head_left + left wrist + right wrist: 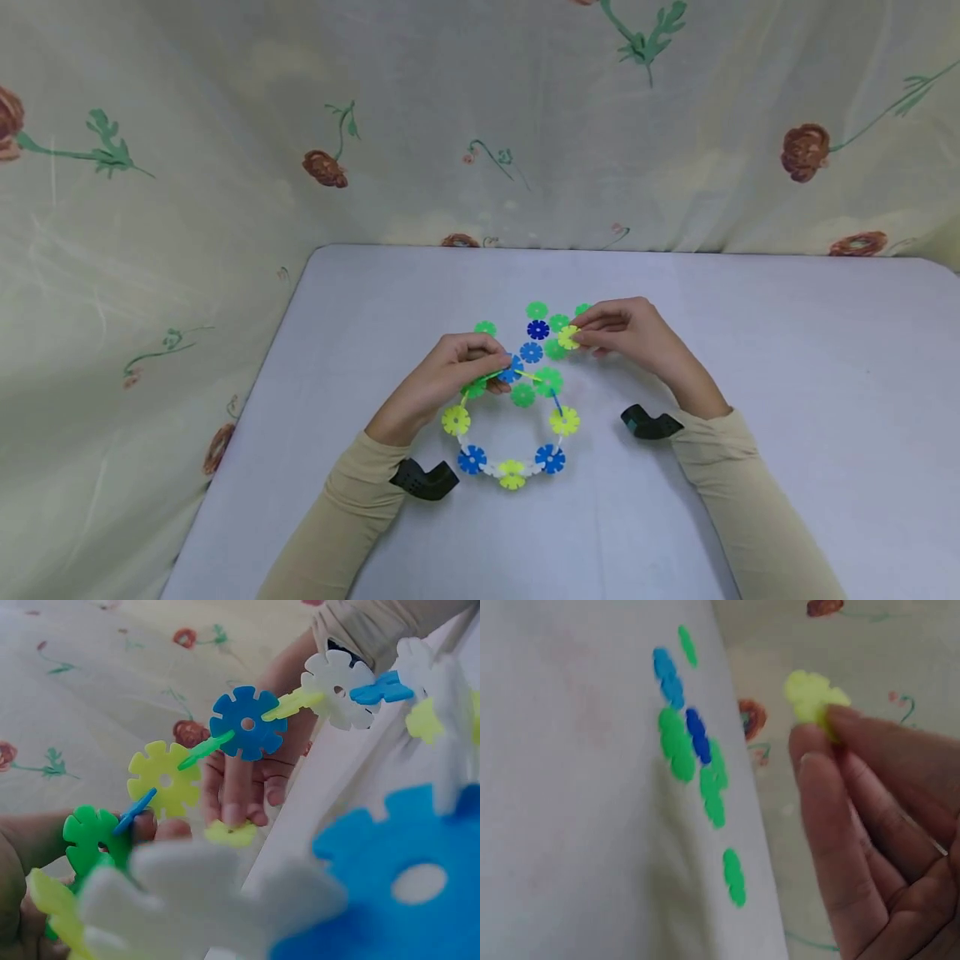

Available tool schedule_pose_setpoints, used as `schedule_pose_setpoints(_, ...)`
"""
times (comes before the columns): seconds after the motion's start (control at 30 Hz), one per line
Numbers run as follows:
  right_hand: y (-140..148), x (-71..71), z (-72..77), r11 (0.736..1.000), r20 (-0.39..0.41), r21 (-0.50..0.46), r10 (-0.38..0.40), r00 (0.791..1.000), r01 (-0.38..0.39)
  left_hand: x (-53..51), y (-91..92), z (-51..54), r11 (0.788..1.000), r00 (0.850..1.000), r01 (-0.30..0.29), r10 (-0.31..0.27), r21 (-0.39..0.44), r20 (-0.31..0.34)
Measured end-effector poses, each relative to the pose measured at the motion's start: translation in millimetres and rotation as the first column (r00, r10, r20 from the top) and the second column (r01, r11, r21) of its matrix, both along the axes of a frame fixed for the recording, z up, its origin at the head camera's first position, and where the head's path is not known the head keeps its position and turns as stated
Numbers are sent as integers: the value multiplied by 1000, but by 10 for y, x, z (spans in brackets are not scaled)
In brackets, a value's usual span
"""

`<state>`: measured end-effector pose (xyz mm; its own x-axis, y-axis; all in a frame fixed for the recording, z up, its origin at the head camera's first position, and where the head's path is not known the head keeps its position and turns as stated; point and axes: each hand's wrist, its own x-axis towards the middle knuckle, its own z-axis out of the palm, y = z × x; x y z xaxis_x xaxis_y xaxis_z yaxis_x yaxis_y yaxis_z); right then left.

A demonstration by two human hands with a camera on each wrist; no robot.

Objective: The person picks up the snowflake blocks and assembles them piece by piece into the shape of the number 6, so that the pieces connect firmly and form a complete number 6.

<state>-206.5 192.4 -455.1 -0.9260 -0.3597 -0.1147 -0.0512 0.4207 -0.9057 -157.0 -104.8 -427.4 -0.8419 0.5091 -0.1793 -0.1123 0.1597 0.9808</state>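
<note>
A ring of linked plastic snowflake discs (512,476), in blue, green, yellow and white, is raised at the middle in the head view. My left hand (450,373) grips it at its far side, thumb and fingers by a blue disc (513,370). Close up in the left wrist view, notched discs such as a blue one (247,742) interlock edge to face; the nearest are blurred. To the right, my right hand (633,335) pinches a single yellow snowflake disc (810,694) between thumb and fingertips. That yellow disc is apart from the ring.
Loose discs lie on the white table (787,375) beyond the ring: several green ones (537,309), a dark blue one (537,330) and a lighter blue one (531,352). A flower-patterned curtain (405,125) hangs behind the table and along its left side.
</note>
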Motion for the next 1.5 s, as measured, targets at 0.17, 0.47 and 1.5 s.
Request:
schedule_pose_setpoints(0.17, -107, 106, 147, 995, -60, -54, 75, 995, -78, 9, 9, 11, 1000, 1000, -9, 9, -4, 2)
schedule_pose_setpoints(0.47, -250, 259, 314, 973, -179, -85, 198, 964, -216, 21, 30, 28, 1000, 1000, 0, 0, -11, -2)
schedule_pose_setpoints(1.5, -425, 346, 295, 972, -473, -63, 172, 864, -227, 71, 91, 39, 999, 996, -48, 47, -15, -74)
